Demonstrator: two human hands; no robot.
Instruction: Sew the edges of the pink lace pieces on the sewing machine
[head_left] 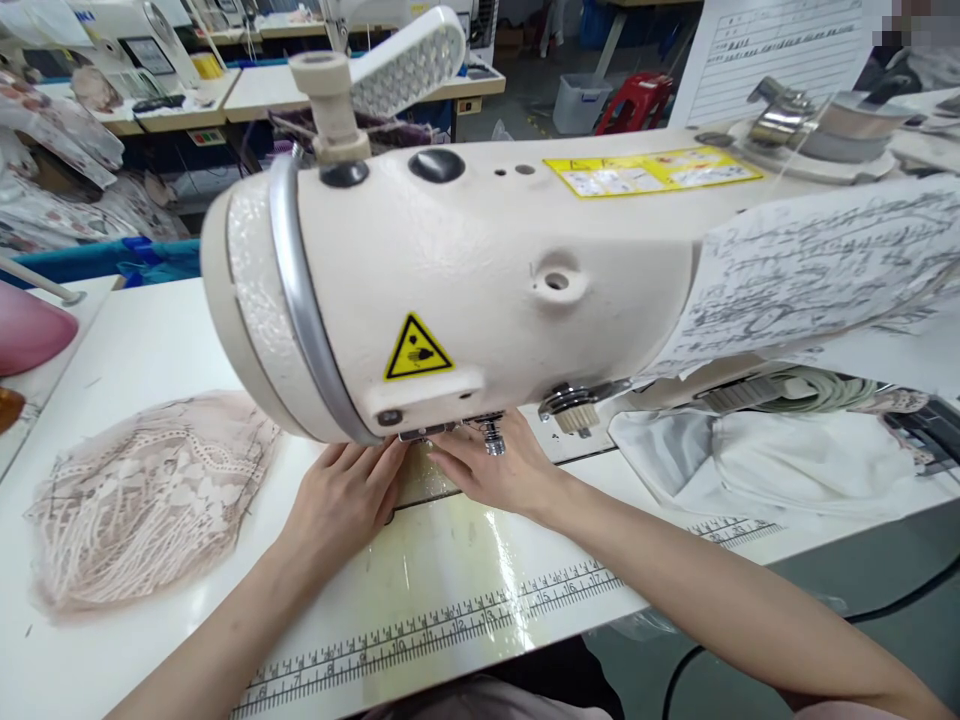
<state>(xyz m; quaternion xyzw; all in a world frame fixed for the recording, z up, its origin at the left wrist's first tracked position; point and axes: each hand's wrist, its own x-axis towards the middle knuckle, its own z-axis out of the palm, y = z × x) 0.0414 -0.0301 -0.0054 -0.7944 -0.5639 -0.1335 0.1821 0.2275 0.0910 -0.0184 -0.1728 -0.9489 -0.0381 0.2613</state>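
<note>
A cream sewing machine head (480, 260) crosses my view and hides the needle area. My left hand (349, 492) rests low on the machine bed (420, 485), left of the needle area. Its fingers stretch forward, fairly flat, with the tips hidden beneath the head. From the other side my right hand (502, 465) reaches in, thumb apart from its extended fingers, beside a small metal screw (493, 437). Both hands' fingertips come close together under the head. Any material beneath them is hidden from me.
Folded pale pink lace fabric (154, 500) lies on the left. White cloth (757, 460) is on the right, near a coiled green cord (810, 388). A printed ruler strip (427, 640) runs along the front edge. A handwritten sheet (825, 270) hangs over the machine arm.
</note>
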